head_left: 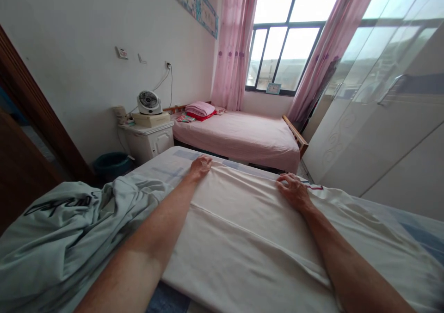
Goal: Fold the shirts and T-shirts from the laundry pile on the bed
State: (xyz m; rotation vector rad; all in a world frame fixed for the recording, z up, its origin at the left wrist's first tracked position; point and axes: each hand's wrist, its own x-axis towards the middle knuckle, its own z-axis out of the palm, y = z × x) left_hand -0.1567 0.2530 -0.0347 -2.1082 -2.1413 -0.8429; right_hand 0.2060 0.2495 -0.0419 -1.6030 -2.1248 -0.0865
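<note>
A white cloth (239,230), perhaps a garment, lies spread out in front of me with a few long creases. My left hand (201,166) is closed on its far edge, left of the middle. Farther right along that same edge, my right hand (292,190) has its fingers curled over the fabric. Just beyond the right hand a dark and red trim (314,187) shows. Under the cloth is a surface with a blue-and-white patterned cover (166,170). To the left of my left arm a pale green garment (83,230) with dark lettering lies crumpled.
Beyond the far edge stands a bed (239,132) with pink bedding. A white bedside cabinet (152,139) carries a small fan (149,101), with a teal bin (113,162) beside it. A glossy white wardrobe (378,146) stands on the right. Pink curtains (234,49) flank the window.
</note>
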